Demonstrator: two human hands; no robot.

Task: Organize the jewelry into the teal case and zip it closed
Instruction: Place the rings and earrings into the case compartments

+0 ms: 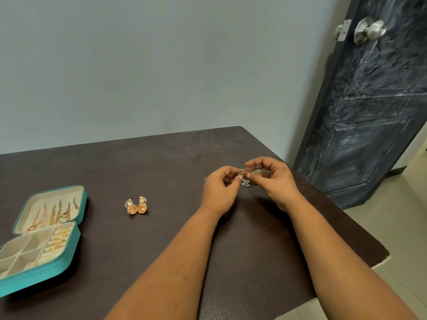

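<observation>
— What is being gripped above the dark table (pixel 161 162)?
— Both ends of a small gold piece (pixel 248 173) are being pinched, by the left hand (pixel 219 188) and the right hand (pixel 277 181).
— And the teal case (pixel 46 269)?
— It is being left open at far left, two gold earrings (pixel 136 206) lying between.

The teal case (pixel 46 269) is cut off at the left edge.

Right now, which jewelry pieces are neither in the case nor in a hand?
The pair of gold dome earrings, lying on the table between the open teal case and the hands; the other loose piece is pinched between both hands.
</observation>
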